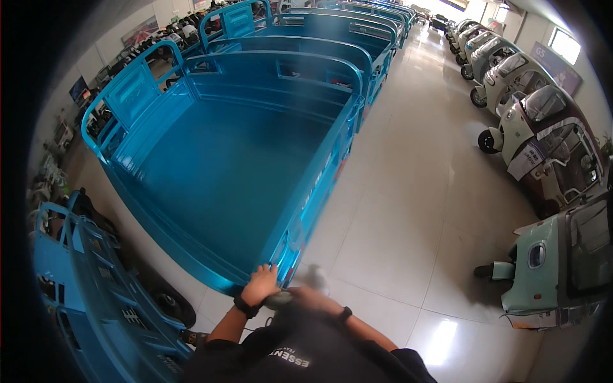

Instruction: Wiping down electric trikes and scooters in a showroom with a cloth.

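My left hand (260, 285), with a dark band on its wrist, lies over the near corner of a blue cargo bed (217, 159), its fingers curled on the rim. Just right of it is my right hand (314, 300), smeared by motion, also wearing a dark wristband. A greyish-green thing (278, 299), perhaps a cloth, shows between the two hands. Whether the right hand holds it, I cannot tell. The bed is open on top, with low side walls, a raised tubular frame at its far end and a panelled frame at the left.
More blue cargo beds (319, 25) stand in a row behind. At the left is another blue vehicle part (102, 287) with a black tyre (172, 306). Along the right wall several small enclosed three-wheelers (536, 127) are parked, a pale green one (539, 265) nearest. The tiled floor (408, 179) runs between.
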Tool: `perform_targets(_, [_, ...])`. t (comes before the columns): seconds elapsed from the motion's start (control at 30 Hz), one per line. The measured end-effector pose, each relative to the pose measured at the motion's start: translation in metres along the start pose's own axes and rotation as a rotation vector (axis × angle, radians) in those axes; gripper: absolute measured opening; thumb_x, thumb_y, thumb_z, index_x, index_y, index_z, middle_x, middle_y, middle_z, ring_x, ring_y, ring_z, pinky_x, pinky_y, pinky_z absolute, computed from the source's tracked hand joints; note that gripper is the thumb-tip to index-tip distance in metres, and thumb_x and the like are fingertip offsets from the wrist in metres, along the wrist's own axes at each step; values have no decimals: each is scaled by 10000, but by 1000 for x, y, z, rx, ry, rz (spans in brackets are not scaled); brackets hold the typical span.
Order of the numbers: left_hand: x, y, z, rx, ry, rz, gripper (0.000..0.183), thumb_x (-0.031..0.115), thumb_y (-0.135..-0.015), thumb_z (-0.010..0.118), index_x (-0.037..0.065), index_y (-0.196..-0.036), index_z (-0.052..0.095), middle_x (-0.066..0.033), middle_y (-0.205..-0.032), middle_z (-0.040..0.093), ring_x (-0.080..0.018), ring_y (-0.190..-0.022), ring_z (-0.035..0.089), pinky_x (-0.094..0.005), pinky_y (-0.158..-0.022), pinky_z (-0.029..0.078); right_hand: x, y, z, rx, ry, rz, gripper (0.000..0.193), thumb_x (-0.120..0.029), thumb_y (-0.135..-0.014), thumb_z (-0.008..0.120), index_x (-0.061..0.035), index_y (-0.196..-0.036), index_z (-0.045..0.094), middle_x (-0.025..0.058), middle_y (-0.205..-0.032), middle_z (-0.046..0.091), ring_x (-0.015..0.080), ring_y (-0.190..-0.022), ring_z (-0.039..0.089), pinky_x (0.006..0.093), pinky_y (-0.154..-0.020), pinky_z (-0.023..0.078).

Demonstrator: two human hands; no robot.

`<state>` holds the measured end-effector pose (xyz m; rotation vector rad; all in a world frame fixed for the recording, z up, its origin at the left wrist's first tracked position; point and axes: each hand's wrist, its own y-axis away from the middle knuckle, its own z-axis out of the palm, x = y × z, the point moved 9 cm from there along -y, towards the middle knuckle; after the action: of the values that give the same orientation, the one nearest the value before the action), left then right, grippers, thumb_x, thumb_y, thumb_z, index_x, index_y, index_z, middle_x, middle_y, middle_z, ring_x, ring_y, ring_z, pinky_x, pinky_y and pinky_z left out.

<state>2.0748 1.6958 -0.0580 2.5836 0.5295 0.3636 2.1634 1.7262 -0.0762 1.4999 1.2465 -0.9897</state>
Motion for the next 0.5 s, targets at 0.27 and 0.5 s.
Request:
perform_targets(0.27, [-2, -17, -37, 12, 295, -59, 250, 154, -744, 530, 10, -946, 503, -212, -794, 594, -343, -786, 578, -441, -716, 435, -80, -38, -89, -200, -95, -243, 352, -37, -696, 560, -17, -1048, 553, 148, -1014, 543, 282, -960, 529, 345, -825, 424])
perform_targets(0.5, [-21, -17, -104, 352, 535, -204, 179, 109, -758, 521, 74, -931, 553, -168, -868, 583, -367, -867, 529, -427, -746, 404, -92, -78, -116, -332, -167, -286, 449, -92, -684, 526, -56, -1131, 526, 114, -1035, 452, 247, -1002, 447, 338, -886, 365])
